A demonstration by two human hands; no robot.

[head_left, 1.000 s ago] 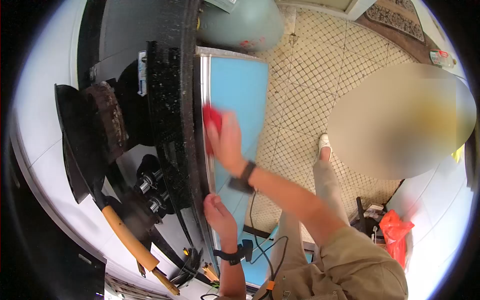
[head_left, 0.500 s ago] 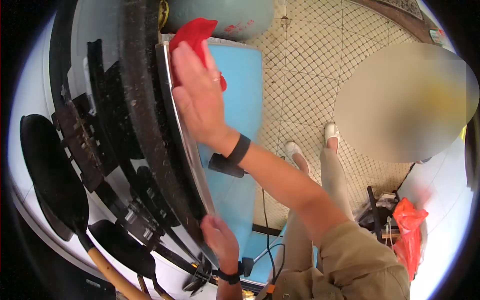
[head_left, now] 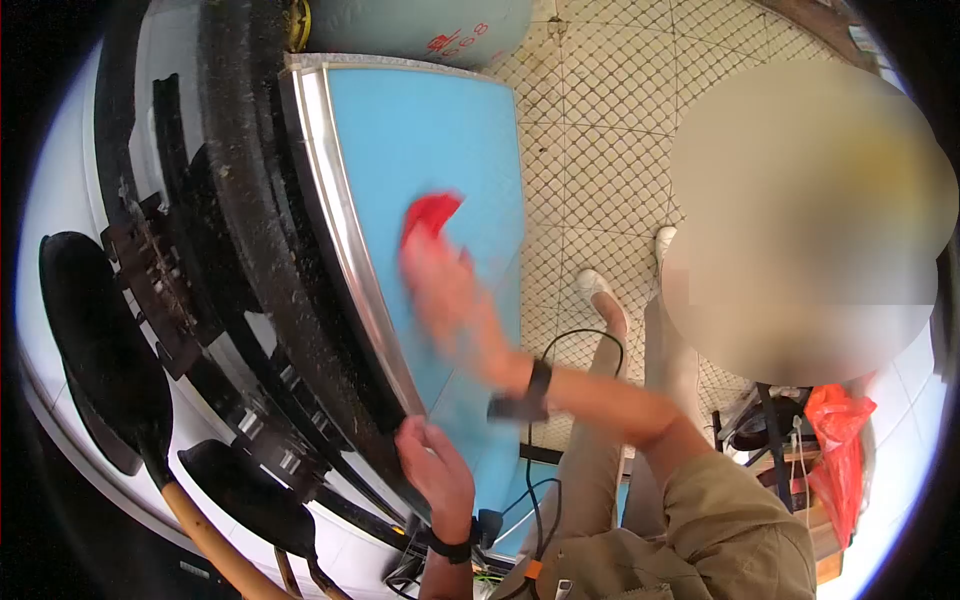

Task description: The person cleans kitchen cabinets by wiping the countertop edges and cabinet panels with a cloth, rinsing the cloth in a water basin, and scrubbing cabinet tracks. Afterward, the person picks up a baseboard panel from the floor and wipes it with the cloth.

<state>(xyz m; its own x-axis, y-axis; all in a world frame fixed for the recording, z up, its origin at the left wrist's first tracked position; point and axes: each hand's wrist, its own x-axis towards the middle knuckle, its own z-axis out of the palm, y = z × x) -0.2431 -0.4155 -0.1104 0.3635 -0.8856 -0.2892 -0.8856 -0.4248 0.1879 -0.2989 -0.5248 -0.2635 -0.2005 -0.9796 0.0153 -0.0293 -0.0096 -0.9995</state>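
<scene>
My right hand [head_left: 450, 300], blurred by motion, presses a red cloth [head_left: 430, 215] against the light blue cabinet front [head_left: 440, 130]. The cloth sticks out beyond its fingertips. Lower down, my left hand [head_left: 437, 472] has its fingers curled at the dark counter edge [head_left: 345, 400], near the end of the silver metal strip [head_left: 345, 190]. That strip runs along the top of the blue front. Both wrists wear black bands.
Two black pans [head_left: 105, 340] [head_left: 245, 495] with handles lie at the left. A grey-green cylinder [head_left: 420, 25] stands beyond the cabinet. A red plastic bag [head_left: 838, 440] hangs at the lower right. Another area at the right is blurred out. Black cables [head_left: 545, 500] hang before my body.
My right hand and the red cloth have moved from the metal strip's far end down onto the blue front. My left hand stays at the counter edge. The view has shifted.
</scene>
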